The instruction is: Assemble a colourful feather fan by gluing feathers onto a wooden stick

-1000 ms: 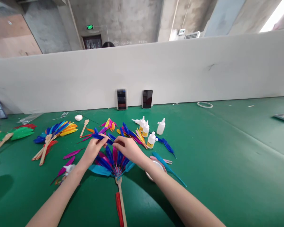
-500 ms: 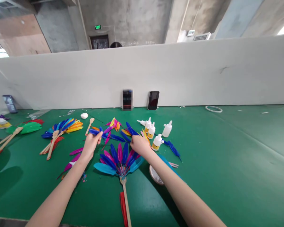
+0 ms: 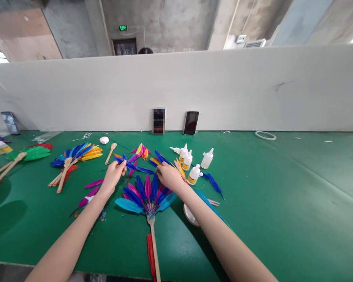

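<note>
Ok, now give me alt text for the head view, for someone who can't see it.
A person's left hand holds blue plumage while the right hand is at some loose feathers, beyond a blue, magenta and turquoise feather fan on a green table. White bottles and other feather fans are nearby, and phones lean against a white partition.

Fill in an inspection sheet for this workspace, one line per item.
Surface: green tabletop, near edge showing at lower left.
Work items: feather fan lying before the person, red strip beside its handle; white bottles beyond the right forearm.
Clutter: loose magenta feathers, white ring.
Hands: left hand holds a blue feather; right hand at a feather pile, grip unclear.
Cables: thin line beside the exit sign; too small to identify.
Surroundings: white partition, phone leaning on it.
</note>
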`<move>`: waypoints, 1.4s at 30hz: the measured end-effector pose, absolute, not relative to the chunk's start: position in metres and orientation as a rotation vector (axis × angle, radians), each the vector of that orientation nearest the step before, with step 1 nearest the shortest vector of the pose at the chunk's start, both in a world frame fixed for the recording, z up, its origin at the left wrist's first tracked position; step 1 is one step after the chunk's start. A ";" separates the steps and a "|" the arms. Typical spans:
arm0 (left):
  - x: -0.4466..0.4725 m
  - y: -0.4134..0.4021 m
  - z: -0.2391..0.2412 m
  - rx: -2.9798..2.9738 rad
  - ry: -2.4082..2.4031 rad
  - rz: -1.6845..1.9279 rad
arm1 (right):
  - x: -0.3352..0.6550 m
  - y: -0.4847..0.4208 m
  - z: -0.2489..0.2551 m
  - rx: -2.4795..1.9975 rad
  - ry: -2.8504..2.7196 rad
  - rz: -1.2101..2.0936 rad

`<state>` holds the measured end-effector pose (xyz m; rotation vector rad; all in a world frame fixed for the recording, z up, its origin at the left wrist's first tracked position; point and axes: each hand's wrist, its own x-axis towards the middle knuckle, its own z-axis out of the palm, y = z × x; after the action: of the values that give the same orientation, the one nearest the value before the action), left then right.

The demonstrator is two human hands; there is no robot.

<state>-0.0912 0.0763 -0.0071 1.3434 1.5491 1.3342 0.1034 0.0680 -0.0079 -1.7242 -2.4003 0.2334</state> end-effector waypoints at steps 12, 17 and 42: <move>-0.091 0.076 -0.004 1.304 1.518 1.395 | 0.107 0.072 -0.010 -1.772 -2.495 0.220; -0.092 0.076 -0.008 1.282 1.489 1.289 | 0.107 0.072 -0.009 -1.781 -2.487 0.279; -0.086 0.074 -0.006 1.221 1.404 1.428 | 0.116 0.072 -0.011 -1.060 -1.731 1.226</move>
<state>-0.0856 0.0738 -0.0060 1.2208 1.4042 1.4281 0.1161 0.0724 -0.0111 -1.0605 -1.7309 1.2264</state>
